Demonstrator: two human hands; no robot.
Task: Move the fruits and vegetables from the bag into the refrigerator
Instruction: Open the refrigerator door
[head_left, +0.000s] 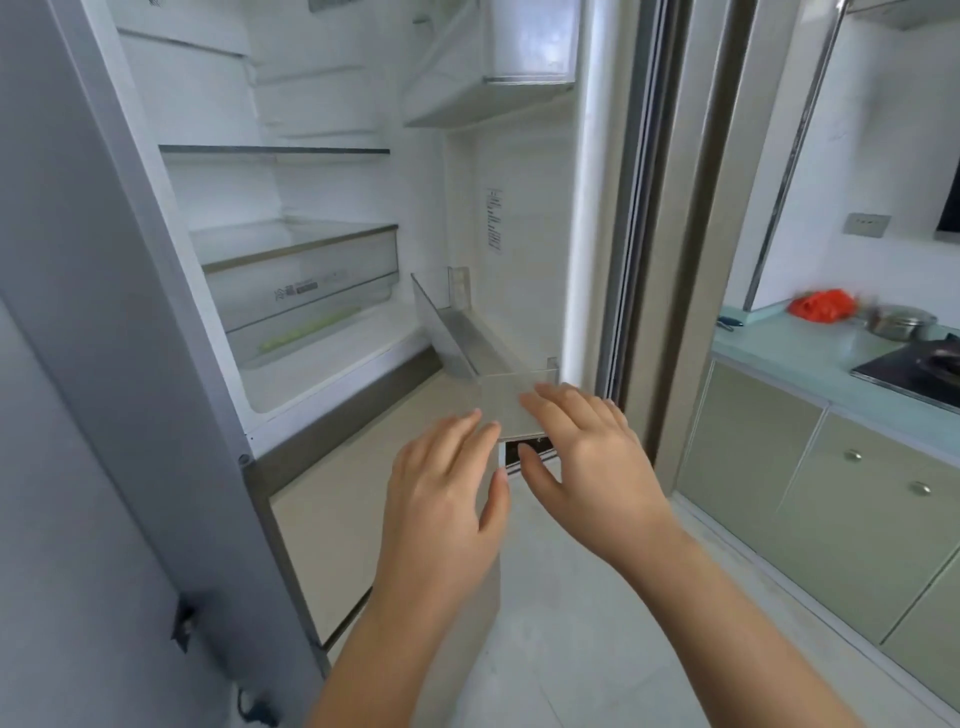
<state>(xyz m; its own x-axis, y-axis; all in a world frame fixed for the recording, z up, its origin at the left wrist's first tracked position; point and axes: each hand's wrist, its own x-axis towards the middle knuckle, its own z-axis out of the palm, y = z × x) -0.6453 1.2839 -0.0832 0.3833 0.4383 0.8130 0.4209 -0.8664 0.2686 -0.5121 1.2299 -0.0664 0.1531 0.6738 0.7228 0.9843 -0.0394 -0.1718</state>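
The red bag (823, 305) lies on the desk (779, 349), well apart from the open refrigerator (322, 192). My left hand (441, 499) and right hand (587, 457) hang empty, fingers straight. I'd turn right and empty it gently, one piece per hand.

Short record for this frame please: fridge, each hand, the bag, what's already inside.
refrigerator: door open
left hand: open, empty, held out before the refrigerator
right hand: open, empty, at the door bin; contact unclear
bag: red, on the counter beside a metal pot
crisper drawer: one long pale-green item, kind unclear
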